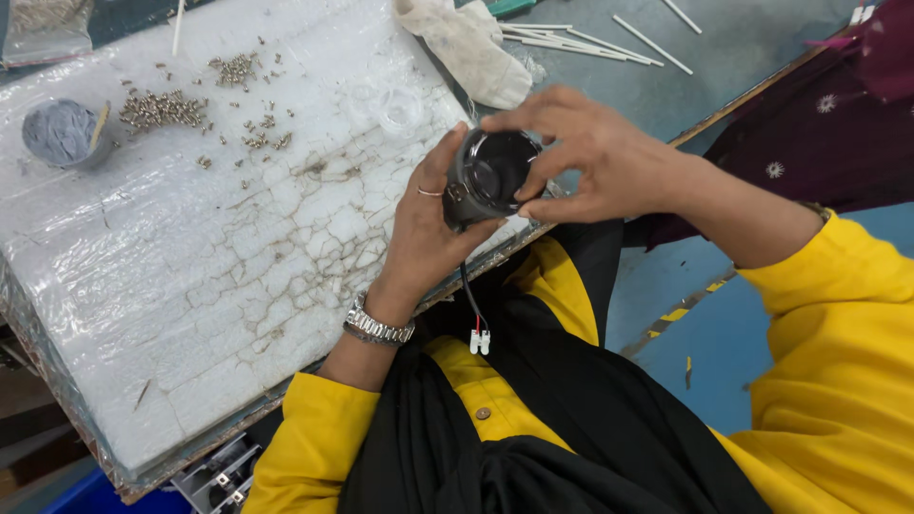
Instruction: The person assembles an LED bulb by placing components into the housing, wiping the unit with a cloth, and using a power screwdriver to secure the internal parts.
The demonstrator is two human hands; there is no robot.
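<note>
A round black part with a glossy dark lens (492,171) is held over the near edge of the work board. My left hand (425,228), with a ring and a metal wristwatch, cups it from below and behind. My right hand (581,157) grips its rim from above and the right, fingers curled around it. A thin black and red wire with a small white connector (479,341) hangs down from the part toward my lap.
A white, cracked foam board wrapped in plastic (190,266) fills the left. Several small metal screws (162,109) lie scattered on it, beside a small grey cup (59,133). A cloth glove (473,48) and white sticks (581,43) lie on the grey table beyond.
</note>
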